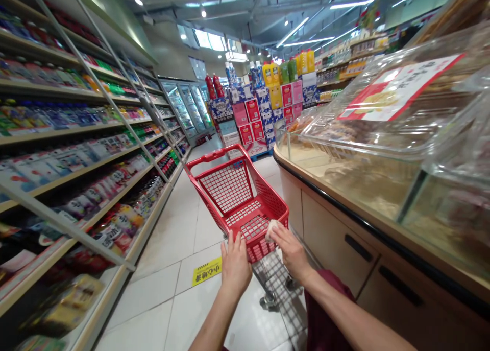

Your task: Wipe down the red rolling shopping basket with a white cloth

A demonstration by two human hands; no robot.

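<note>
A red plastic shopping cart (270, 190) stands in front of me, its mesh basket facing up and its handle (212, 156) at the far end. My left hand (236, 266) is at the near left corner of the basket rim, fingers stretched out and holding nothing that I can see. At the near right corner, my right hand (290, 248) presses a crumpled white cloth (272, 230) against the rim. The fingers of that hand partly cover the cloth. Inside the basket I see only the bare red grid floor.
Shelves of bottled drinks (111, 185) run along the left. To the right, a glass-edged counter (325, 187) holds clear plastic food boxes (356, 136). Stacked drink cartons (252, 118) stand beyond the cart. A yellow floor sticker (207, 271) lies on the pale tiles.
</note>
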